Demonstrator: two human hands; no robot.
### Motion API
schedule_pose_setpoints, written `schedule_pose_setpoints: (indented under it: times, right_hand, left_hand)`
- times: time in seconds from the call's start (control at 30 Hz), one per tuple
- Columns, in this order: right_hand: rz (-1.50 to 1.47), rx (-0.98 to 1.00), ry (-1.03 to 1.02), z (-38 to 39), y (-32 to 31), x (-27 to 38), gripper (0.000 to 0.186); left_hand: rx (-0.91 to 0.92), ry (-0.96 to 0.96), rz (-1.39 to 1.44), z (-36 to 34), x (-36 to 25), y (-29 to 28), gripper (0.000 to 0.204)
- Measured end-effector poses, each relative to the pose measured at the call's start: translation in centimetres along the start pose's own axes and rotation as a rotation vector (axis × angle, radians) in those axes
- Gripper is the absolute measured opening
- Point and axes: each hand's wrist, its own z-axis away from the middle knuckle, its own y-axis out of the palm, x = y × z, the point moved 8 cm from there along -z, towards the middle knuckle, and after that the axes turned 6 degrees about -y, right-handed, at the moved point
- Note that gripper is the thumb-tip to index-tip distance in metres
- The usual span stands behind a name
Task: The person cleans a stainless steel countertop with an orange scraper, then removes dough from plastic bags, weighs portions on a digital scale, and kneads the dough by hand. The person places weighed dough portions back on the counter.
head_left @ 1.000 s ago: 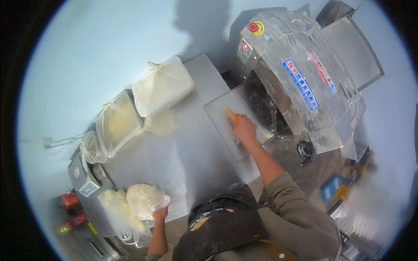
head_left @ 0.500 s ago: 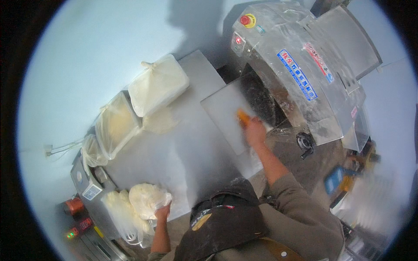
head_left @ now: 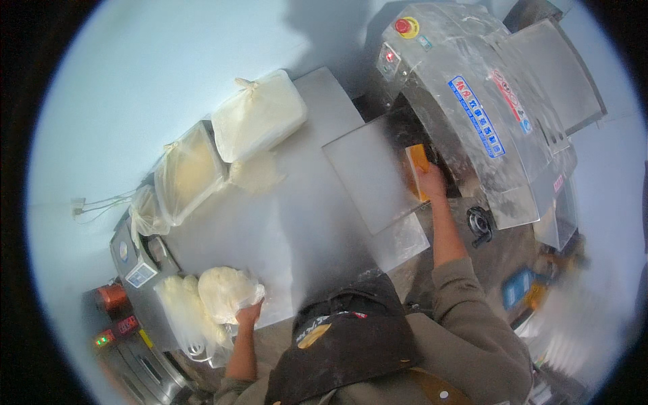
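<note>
My right hand (head_left: 429, 179) grips an orange scraper (head_left: 417, 154) near the right edge of a flat steel plate (head_left: 358, 169), which reaches into the dark mouth of the steel machine (head_left: 472, 108). At lower left, my left hand (head_left: 248, 312) is closed on the side of a pale round lump (head_left: 221, 290), apparently dough, with crumpled plastic at my fingers. A plastic bag of pale material (head_left: 177, 304) lies against it on the steel table (head_left: 263, 223).
Along the table's back stand two lidless or bag-covered containers (head_left: 256, 115) (head_left: 189, 182) and a smaller knotted bag (head_left: 145, 212). A steel box (head_left: 131, 260) sits at the left end, a red digital display (head_left: 127, 324) below. A black handwheel (head_left: 479, 226) juts from the machine; blurred items (head_left: 520, 287) lie at lower right.
My right hand has moved rightward with the scraper across the plate to its edge by the machine's opening. My left hand stays on the pale lump.
</note>
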Motion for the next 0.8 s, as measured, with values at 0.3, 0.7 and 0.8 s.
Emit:
schedule_pose_setpoints:
  times: [0.3, 0.7, 0.8]
  right_hand:
    - [-0.408, 0.507, -0.087, 5.9, 10.7, 6.0, 0.041]
    - [-0.551, 0.228, 0.02, -1.6, 7.1, 3.8, 0.037]
    - [-0.718, 0.268, 0.027, -2.5, 10.4, 6.4, 0.032]
  left_hand:
    - [0.09, -0.056, 0.04, 0.9, -0.3, -0.8, 0.102]
    - [0.071, -0.094, 0.163, 2.7, -0.9, -3.0, 0.11]
    - [0.077, -0.086, 0.228, 3.2, -1.1, -3.4, 0.112]
